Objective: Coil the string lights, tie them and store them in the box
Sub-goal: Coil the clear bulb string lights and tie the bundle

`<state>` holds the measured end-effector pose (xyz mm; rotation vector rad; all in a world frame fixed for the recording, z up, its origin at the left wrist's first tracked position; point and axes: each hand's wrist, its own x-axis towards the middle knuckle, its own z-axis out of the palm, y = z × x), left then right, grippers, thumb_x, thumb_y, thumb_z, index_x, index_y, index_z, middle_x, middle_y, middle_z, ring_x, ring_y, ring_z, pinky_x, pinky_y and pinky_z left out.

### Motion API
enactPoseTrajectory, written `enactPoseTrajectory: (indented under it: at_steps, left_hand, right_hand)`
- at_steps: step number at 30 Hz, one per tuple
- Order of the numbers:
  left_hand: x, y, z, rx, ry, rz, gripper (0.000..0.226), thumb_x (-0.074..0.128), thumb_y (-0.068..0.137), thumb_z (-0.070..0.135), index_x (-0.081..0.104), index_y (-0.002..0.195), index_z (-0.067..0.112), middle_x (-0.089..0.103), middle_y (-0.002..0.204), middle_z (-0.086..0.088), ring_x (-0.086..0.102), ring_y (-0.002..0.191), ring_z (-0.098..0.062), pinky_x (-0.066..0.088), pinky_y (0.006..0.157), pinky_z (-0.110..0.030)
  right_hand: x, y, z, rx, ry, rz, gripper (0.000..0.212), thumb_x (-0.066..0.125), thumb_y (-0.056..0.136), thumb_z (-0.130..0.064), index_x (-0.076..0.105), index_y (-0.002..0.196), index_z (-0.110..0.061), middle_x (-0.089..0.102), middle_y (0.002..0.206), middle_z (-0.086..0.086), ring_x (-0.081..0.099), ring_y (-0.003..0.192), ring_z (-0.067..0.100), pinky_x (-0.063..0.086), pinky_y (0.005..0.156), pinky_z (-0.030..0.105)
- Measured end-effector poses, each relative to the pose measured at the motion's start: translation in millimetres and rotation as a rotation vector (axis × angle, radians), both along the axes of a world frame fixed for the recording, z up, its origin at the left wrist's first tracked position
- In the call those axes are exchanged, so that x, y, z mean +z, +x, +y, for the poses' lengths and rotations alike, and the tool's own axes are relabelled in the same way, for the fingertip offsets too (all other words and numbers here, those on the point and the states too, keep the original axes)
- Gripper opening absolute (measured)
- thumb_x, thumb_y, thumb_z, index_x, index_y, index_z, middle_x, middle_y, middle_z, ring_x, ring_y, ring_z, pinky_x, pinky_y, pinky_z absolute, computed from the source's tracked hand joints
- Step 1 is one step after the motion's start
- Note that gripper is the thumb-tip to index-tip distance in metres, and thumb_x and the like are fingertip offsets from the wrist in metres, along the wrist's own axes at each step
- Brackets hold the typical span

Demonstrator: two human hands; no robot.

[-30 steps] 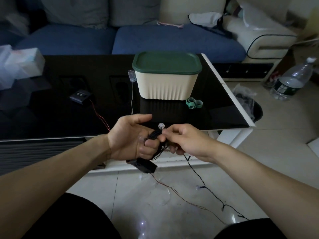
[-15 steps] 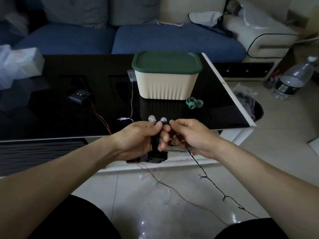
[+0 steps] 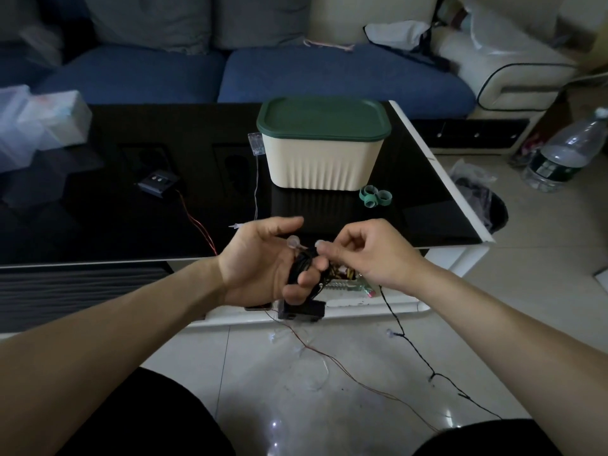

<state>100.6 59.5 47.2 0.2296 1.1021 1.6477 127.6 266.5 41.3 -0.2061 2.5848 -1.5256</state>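
Across the upper frame the black table is carrying the lidded box. Mid-frame, we are curling our left hand round the coiled string lights, while our right hand is pinching the strand.

Two hands: left hand, right hand. One box at centre, two green tape rolls beside it, one bottle at right, two battery packs.
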Motion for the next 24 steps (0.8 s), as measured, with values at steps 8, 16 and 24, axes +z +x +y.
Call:
enactPoseTrajectory:
  at_steps: [8, 16, 24]
  left_hand:
    - [3.8, -0.9, -6.5, -0.12, -0.005, 0.193, 0.035, 0.039, 0.097, 0.018, 0.055, 0.118, -0.005, 0.063, 0.094, -0.014, 0.058, 0.078, -0.026, 0.047, 0.08, -0.034]
    - [2.5, 2.2, -0.1, -0.15, -0.066, 0.235, 0.016, 0.045, 0.082, 0.001, 0.054, 0.095, 0.002, 0.065, 0.079, -0.011, 0.058, 0.066, -0.022, 0.049, 0.069, -0.031]
    - [3.6, -3.9, -3.5, 0.205, -0.025, 0.009, 0.024, 0.042, 0.093, 0.026, 0.046, 0.07, 0.019, 0.027, 0.055, 0.007, 0.027, 0.045, -0.011, 0.029, 0.052, -0.026]
  right_hand:
    - [8.3, -1.6, 6.1, 0.061, 0.186, 0.102, 0.051, 0.061, 0.07, -0.07, 0.057, 0.059, -0.02, 0.051, 0.044, -0.015, 0.046, 0.044, 0.001, 0.036, 0.049, 0.013]
    - [8.7, 2.7, -1.9, 0.135, -0.073, 0.034, 0.046, 0.062, 0.083, -0.057, 0.06, 0.066, -0.014, 0.05, 0.058, -0.001, 0.044, 0.055, 0.012, 0.036, 0.054, 0.021]
    - [6.3, -5.8, 22.8, 0.116, 0.068, -0.096, 0.03, 0.065, 0.093, -0.041, 0.073, 0.086, -0.013, 0.068, 0.069, -0.005, 0.062, 0.065, 0.008, 0.047, 0.068, 0.027]
